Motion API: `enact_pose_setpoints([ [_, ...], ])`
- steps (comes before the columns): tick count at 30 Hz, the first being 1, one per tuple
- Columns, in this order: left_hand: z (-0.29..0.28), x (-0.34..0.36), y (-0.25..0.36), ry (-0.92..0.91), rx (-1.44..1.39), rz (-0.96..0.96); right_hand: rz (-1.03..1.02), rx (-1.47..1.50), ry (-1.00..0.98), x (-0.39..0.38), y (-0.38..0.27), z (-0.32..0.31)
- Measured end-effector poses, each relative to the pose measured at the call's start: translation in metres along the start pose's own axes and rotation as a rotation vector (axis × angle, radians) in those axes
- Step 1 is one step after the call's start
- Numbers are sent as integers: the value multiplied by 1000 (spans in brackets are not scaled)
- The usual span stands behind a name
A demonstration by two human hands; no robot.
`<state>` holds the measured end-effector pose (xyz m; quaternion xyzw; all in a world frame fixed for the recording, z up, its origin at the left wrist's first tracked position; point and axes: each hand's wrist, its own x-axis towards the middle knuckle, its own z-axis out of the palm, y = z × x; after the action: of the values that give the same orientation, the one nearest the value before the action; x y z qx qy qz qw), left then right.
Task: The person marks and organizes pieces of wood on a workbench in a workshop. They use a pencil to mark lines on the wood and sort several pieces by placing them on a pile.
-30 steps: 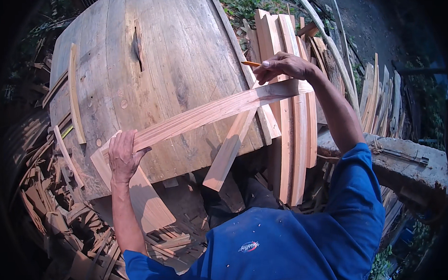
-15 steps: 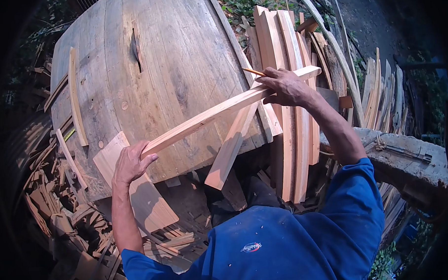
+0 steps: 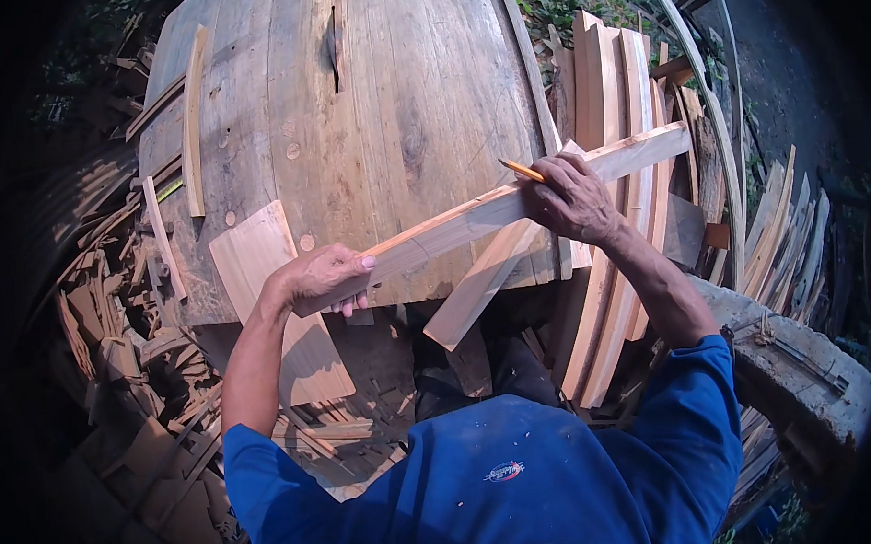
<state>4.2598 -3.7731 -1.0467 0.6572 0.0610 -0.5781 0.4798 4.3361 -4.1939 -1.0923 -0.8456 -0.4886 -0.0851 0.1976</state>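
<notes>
A long, narrow wooden stave (image 3: 472, 223) lies slantwise across the near edge of a big round wooden top (image 3: 354, 131), serving here as the desk. It runs from low on the person's left up to high on the right, where its far end juts past the top's rim over a stack of curved staves (image 3: 609, 170) leaning on edge.

The left hand (image 3: 325, 279) grips the stave's lower end, fingers wrapped underneath and thumb on the upper face. The right hand (image 3: 572, 200) presses down on the stave past its middle, fingers closed around a yellow pencil (image 3: 521, 169) whose tip points back toward the left hand, just above the stave's upper edge.

To mark well here, I judge the left-hand grip should keep the stave pinned flat so it cannot pivot, while the heel of the right hand rides on the wood as a guide. The pencil wants a light, even drag along the grain, since the overhanging right end could flex or tip under hard pressure.

Just below the left fingers lies a flat pale board (image 3: 263, 268), running off the top's edge toward the person. Between the two hands, beneath the stave, another short board (image 3: 484, 280) slopes down off the rim. Beyond the left hand, a thin curved strip (image 3: 193, 117) rests on the top, and offcuts (image 3: 123, 379) litter the ground to the left.
</notes>
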Motion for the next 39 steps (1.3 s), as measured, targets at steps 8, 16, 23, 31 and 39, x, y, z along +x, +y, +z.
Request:
enact_pose_setpoints([
  [8,-37,-2,7,594,669,162,145,39,-111,34,20,47],
  [16,-74,15,-16,977,958,399,223,3,-117,75,31,58],
  [23,-28,-14,-50,1377,1080,791,575,-224,108,-5,3,13],
  [31,126,-2,-104,1220,662,778,1437,-413,135,-203,23,11],
  [39,235,-5,-98,868,539,785,1463,-485,-177,-280,-4,81],
])
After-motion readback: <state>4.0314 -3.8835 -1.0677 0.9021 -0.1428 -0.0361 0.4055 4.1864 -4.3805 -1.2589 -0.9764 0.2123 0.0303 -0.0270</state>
